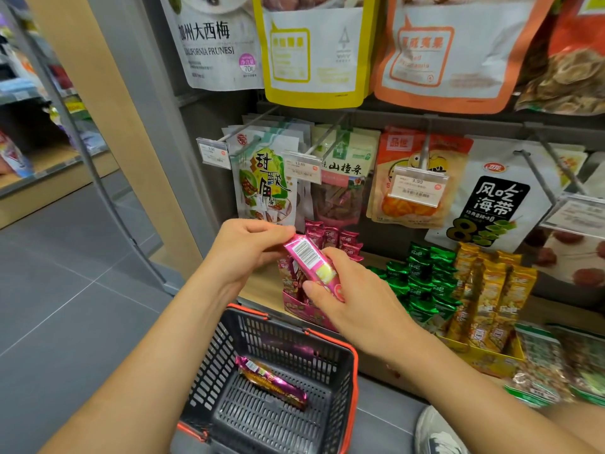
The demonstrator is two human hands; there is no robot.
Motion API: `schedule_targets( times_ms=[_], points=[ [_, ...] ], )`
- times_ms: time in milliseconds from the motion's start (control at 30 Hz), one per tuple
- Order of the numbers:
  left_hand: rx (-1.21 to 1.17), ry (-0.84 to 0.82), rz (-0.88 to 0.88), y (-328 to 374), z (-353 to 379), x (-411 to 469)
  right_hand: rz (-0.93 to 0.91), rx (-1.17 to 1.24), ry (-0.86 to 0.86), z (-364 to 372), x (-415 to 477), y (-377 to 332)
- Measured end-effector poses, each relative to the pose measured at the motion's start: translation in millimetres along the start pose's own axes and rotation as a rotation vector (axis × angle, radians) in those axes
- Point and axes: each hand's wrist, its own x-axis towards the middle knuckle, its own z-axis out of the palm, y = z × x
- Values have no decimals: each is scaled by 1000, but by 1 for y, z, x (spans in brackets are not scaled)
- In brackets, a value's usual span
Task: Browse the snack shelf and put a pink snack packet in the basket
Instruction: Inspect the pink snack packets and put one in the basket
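I hold a pink snack packet [311,261] in front of the shelf, its barcode side facing me. My left hand [244,249] pinches its upper end and my right hand [343,294] grips its lower end. Behind it a pink display box [301,306] holds more pink packets [330,237] upright. Below my hands sits a dark plastic basket [340,381] with an orange rim, hanging off my left forearm. Another pink packet [271,381] lies on the basket's floor.
Green packets [422,280] and yellow packets [491,296] stand in boxes right of the pink ones. Bags hang on hooks with price tags [417,188] above. A grey tiled floor [65,290] stretches left. My shoe [435,434] shows at the bottom.
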Motion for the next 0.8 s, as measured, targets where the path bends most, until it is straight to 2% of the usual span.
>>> schedule_targets(
  times_ms=[167, 233, 300, 333, 433, 533, 600, 667, 800],
  points=[
    [-97, 25, 31, 0, -7, 1, 117, 283, -282, -15, 7, 5],
    [-201, 88, 38, 1, -14, 5, 155, 444, -397, -20, 7, 6],
    [-280, 171, 47, -1, -23, 10, 225, 704, -517, -21, 2, 5],
    [-315, 209, 48, -2, -27, 11, 233, 773, -530, -20, 1, 4],
    [-377, 275, 32, -8, -34, 14, 142, 581, -332, -14, 2, 4],
    [-280, 189, -37, -10, -32, 14, 18, 368, -128, -8, 1, 3],
    [-65, 76, -108, -12, -28, 12, -47, 199, -81, -5, -3, 2],
    [51, 46, -142, -16, -24, 12, -84, 129, -71, -3, -5, -1],
    [-46, 180, -122, -17, -24, 17, -158, 110, -72, -4, -4, -5]
  ],
)
